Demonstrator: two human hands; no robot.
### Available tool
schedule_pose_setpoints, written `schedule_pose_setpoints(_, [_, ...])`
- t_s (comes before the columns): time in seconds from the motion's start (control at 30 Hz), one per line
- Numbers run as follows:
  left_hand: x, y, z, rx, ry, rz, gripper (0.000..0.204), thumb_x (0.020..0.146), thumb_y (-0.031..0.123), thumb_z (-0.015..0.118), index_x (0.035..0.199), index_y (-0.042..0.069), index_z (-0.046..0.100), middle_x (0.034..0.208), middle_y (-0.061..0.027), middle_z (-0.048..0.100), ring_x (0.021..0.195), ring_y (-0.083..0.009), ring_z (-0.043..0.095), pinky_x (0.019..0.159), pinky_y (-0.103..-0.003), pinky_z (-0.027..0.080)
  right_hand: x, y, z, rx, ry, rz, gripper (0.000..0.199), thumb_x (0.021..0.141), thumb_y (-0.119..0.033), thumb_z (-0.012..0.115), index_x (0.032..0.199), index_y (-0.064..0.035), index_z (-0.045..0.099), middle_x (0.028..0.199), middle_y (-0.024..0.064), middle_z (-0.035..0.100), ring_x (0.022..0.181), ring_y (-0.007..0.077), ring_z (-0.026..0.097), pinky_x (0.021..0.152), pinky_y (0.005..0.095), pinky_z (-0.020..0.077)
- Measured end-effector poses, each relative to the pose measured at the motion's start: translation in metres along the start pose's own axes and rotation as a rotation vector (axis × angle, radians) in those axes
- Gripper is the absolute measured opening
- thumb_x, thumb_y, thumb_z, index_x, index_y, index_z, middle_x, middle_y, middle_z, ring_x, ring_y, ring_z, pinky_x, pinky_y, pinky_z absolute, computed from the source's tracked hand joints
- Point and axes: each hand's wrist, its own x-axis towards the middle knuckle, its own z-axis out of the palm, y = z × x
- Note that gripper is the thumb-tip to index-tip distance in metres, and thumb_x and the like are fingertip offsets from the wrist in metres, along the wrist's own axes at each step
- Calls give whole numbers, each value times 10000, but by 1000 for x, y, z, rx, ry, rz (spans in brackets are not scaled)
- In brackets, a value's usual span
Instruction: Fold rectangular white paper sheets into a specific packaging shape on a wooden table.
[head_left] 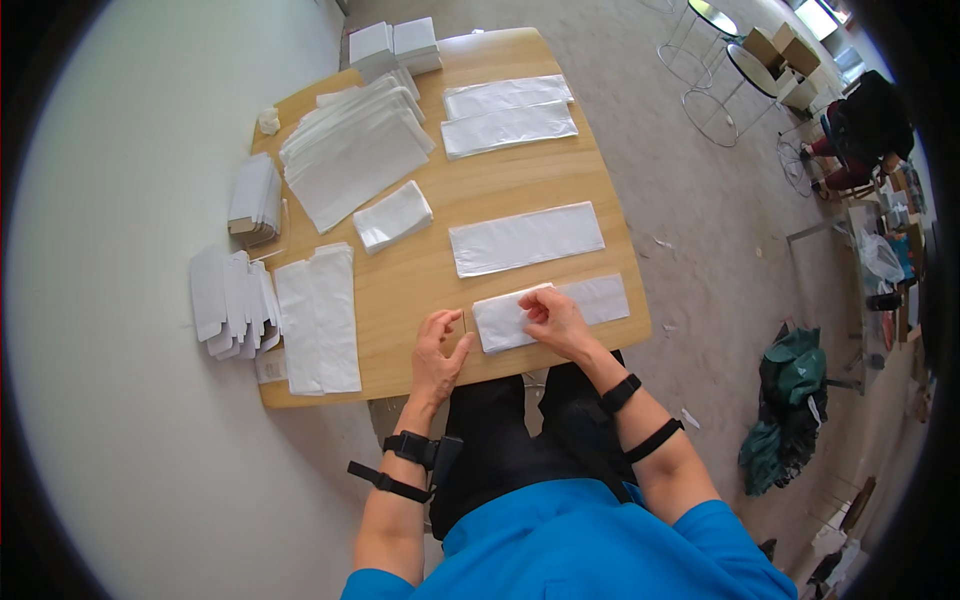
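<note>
A long white plastic bag [597,299] lies on the table close to me, its left part folded over into a thicker layer. Above the fold is my right hand [555,322], thumb and fingers curled together; whether they pinch the plastic is hidden. Just left of the folded end, my left hand [440,358] hovers with curved fingers and the thumb apart, holding nothing. Farther out, another flat white bag [527,239] lies lengthwise. Beyond it two more white bags [510,128] overlap.
The wooden table [420,290] also bears a fanned stack of white bags [355,150], a small folded bundle [393,216] and long bags [316,320] on the left. White cartons [235,300] crowd its left edge; white stacks [395,45] stand at the far end. A person [868,125] sits at right.
</note>
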Motion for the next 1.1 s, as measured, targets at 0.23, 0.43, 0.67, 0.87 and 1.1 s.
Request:
schedule_pose_setpoints(0.23, [9,-15,6,-254,149,-243,186,902,125,611,1040,13,665,859,-28,630,714,-90,566,650,-241,474,65,-20,16,-194,226,-136,122,780,-80,699,866,-18,639,832,125,630,711,226,618,635,322,499])
schedule_pose_setpoints(0.43, [25,-18,11,-347,151,-278,199,927,147,593,1054,13,666,866,-22,657,747,-76,581,679,-226,477,106,9,44,-326,193,-34,105,749,-80,702,788,-48,609,842,135,593,851,333,589,738,416,491])
schedule_pose_setpoints(0.67, [79,-13,14,-259,223,-335,303,924,295,603,1014,15,677,792,-47,649,719,-92,577,660,-243,476,108,20,34,-83,184,-132,74,761,-43,668,781,-28,598,771,146,582,778,341,581,698,405,481])
schedule_pose_setpoints(0.87, [137,-17,42,251,230,-385,326,821,347,669,842,23,657,808,-89,618,721,-222,601,670,-370,481,103,6,32,-68,221,-180,105,777,-84,677,777,-23,592,781,157,592,768,338,585,670,399,479])
schedule_pose_setpoints(1.1, [120,71,24,-438,96,-72,150,933,177,580,976,33,583,998,-60,629,902,-146,583,816,-282,456,61,-10,-7,1125,-17,611,389,919,-412,591,991,-31,622,1007,97,672,890,193,639,774,327,522])
